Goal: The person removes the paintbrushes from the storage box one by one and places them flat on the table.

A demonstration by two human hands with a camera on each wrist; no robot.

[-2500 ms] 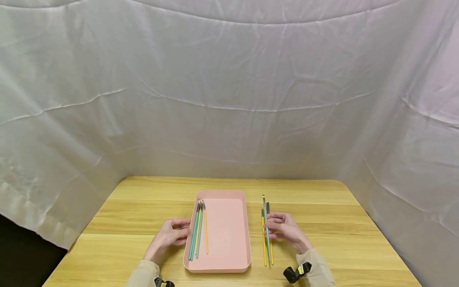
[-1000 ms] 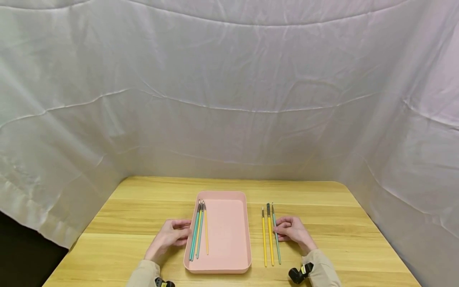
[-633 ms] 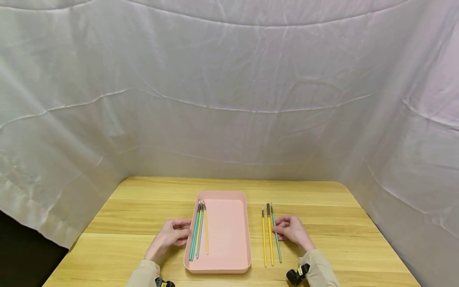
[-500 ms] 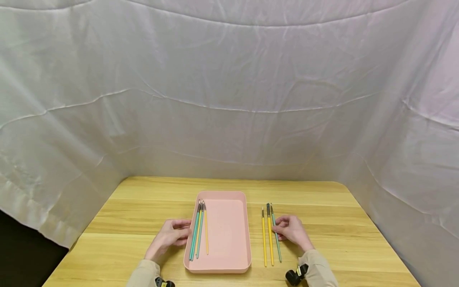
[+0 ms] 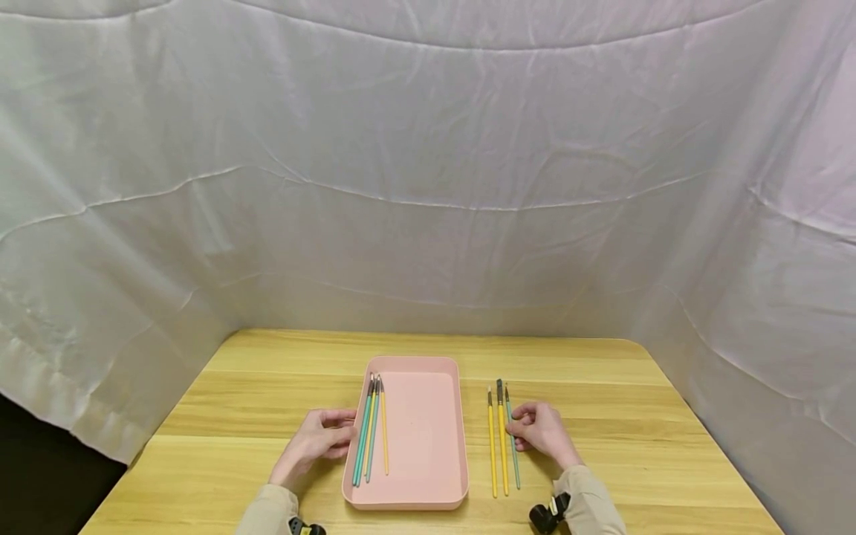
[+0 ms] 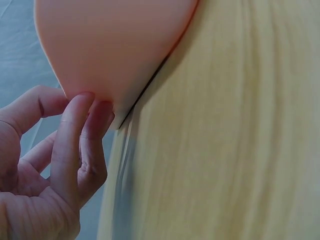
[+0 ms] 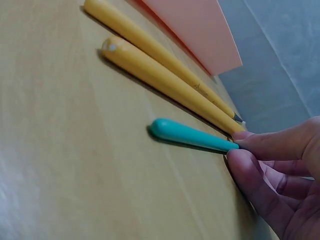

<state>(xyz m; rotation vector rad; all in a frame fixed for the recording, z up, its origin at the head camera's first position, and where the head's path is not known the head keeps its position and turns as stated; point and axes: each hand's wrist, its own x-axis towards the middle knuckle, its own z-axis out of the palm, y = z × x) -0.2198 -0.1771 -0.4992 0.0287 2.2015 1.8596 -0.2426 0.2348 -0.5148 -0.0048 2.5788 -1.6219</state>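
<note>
My right hand (image 5: 543, 429) pinches a thin teal-handled paintbrush (image 5: 514, 453) between thumb and fingers. In the right wrist view its rounded teal end (image 7: 185, 132) lies close over the table, pointing away from the fingertips. Two yellow-handled paintbrushes, a thinner one (image 5: 493, 453) and one with a wide flat dark head (image 5: 504, 453), lie just left of it, roughly parallel. My left hand (image 5: 317, 438) touches the outer left wall of a pink tray (image 5: 421, 431). The left wrist view shows its fingertips against the pink wall (image 6: 115, 45).
Inside the tray, along its left side, lie several paintbrushes (image 5: 362, 446) with teal and yellow handles, bristles toward the back. The wooden table (image 5: 602, 386) ends at a grey cloth backdrop (image 5: 428, 186) behind and on both sides.
The right hand carried the teal paintbrush rightward across the yellow ones to their right side, then nudged it slightly left, straighter beside them. The left hand and tray stay put.
</note>
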